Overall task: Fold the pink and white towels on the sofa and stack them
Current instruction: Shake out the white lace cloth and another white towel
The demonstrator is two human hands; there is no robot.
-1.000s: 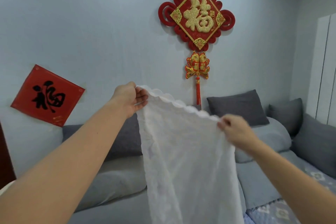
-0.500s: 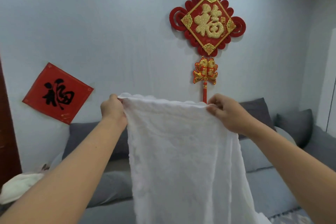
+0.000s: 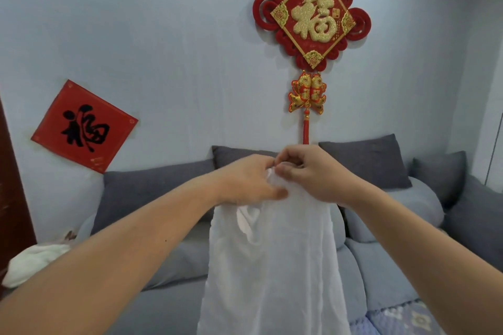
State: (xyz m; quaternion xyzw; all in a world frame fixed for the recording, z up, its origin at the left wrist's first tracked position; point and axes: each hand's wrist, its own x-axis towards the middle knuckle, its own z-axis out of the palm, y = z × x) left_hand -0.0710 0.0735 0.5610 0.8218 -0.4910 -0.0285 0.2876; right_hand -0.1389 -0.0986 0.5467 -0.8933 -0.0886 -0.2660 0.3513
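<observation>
White towel [image 3: 275,261] hangs in midair in front of the sofa [image 3: 168,302], doubled lengthwise so its 2 upper corners meet at the top and its lower end runs out of the bottom of the view. Both hands hold it there, touching each other: the left hand [image 3: 249,181] has its fingers curled around the gathered top edge with the thumb pressed against the cloth, and the right hand [image 3: 307,171] pinches the same bunched edge between thumb and bent fingers.

On the pale blue-grey wall [image 3: 163,35] hangs a red knot ornament [image 3: 312,15] with the gold character 福 in its diamond centre; small gold writing beside it is too fine to read. Below it dangle 2 gold-and-red fish [image 3: 307,95] and a red tassel [image 3: 306,130]. Lower left, a red paper square [image 3: 84,125] is stuck on tilted, bearing a black brush-written 福.

The sofa is light grey-blue with dark grey back cushions [image 3: 152,193] along the wall, continuing round to the right. A second pale cloth [image 3: 35,261] lies crumpled at its left end, and a patterned blue cover [image 3: 402,318] shows at the lower right. A dark red-brown panel [image 3: 11,198] lines the left edge.
</observation>
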